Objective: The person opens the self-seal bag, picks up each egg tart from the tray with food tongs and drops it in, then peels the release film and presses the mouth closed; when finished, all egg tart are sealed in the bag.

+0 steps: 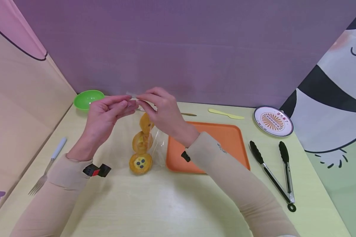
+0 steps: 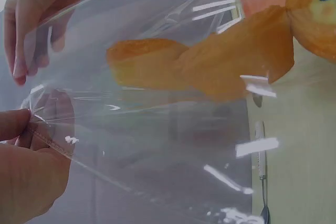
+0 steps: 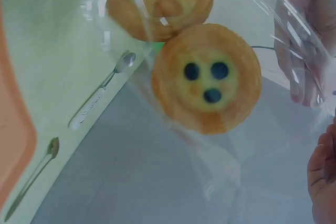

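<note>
item, nearest: tongs [image 1: 289,180], lying splayed on the bench [image 1: 166,204], beyond the right sleeve [image 1: 240,184]; a wide swing of that arm could be knocking them.

item: fork [image 1: 49,166], pale-handled, lying close by the left sleeve [image 1: 53,197]; same risk.

item: clear bag [image 1: 159,149], with three tarts [image 1: 142,143] lining up inside; whether its lower end is touching the bench, i cannot tell. the film is looking thin, so a sharp tug could be splitting it, or grinding crust on crust.

item: orange tray [image 1: 229,136], lying just right of the bag; a tart dropping out might be catching its rim.

item: left hand [image 1: 106,112], pinching the bag's top edge between thumb and fingers, film creasing there.

item: right hand [image 1: 163,110], thumb and forefinger meeting at that edge, seemingly pinching film too. chief hazard: one grip slipping, the load tipping sideways.

item, farthest: yellow knife [image 1: 225,114], plate [image 1: 273,121] and green bowl [image 1: 89,100]; the bowl is sitting nearest the left hand, risking a nudge.
</note>
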Demonstrator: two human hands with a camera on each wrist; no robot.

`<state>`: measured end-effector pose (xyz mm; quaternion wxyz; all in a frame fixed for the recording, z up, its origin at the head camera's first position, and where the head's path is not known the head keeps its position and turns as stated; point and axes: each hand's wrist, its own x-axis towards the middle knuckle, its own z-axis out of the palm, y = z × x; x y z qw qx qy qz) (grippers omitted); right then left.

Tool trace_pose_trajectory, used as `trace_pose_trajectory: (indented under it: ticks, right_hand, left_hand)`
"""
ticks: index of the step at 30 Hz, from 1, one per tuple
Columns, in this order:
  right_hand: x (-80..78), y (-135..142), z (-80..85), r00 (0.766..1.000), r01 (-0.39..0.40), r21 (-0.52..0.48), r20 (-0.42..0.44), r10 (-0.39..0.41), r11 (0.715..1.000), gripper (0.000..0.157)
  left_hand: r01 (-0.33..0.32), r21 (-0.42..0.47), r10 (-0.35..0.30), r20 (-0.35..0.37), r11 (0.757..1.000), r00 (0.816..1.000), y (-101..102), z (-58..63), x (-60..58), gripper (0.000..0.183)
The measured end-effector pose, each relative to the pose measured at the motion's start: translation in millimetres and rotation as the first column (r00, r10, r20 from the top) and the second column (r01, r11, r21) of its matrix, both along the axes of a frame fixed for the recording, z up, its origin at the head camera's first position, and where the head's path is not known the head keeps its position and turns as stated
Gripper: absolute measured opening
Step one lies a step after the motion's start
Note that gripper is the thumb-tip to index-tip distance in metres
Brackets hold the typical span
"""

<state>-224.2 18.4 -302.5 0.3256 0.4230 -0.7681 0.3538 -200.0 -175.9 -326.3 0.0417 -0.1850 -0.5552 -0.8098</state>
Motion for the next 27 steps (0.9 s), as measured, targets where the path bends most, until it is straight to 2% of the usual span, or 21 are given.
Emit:
trace_pose_trajectory:
  ticks: [3,8,13,17,22,27]
  right_hand:
    - [-3.2,-7.2,0.9,1.000,0.005,0.041,0.001,-0.005,0.999,0.019]
    - [-8.6,-13.5,-0.2,1.000,0.024,0.077,-0.002,-0.024,0.997,0.020]
    - [-11.5,-14.8,-0.9,0.999,0.032,0.087,0.007,-0.033,0.996,0.019]
    - [-11.2,-14.3,-0.4,1.000,0.031,0.088,0.002,-0.031,0.996,0.016]
    - [-11.4,-16.3,-1.4,1.000,0.028,0.027,-0.009,-0.027,0.999,0.014]
    - [-12.2,-21.9,-4.8,0.999,0.035,-0.072,-0.026,-0.037,0.997,0.016]
  left_hand:
    - [-0.007,-0.038,0.006,-0.042,0.999,0.999,1.8,0.5,0.0,0.027]
    - [-0.059,-0.141,0.041,-0.123,0.988,0.992,4.3,0.1,-0.8,0.026]
    - [-0.121,-0.234,0.077,-0.189,0.965,0.979,5.5,-0.4,-2.8,0.026]
    - [-0.166,-0.300,0.104,-0.213,0.939,0.971,6.3,-0.8,-2.6,0.027]
    - [-0.191,-0.343,0.116,-0.227,0.920,0.967,7.4,-1.2,-3.5,0.028]
    - [-0.180,-0.331,0.107,-0.228,0.926,0.968,8.0,-0.8,-4.1,0.029]
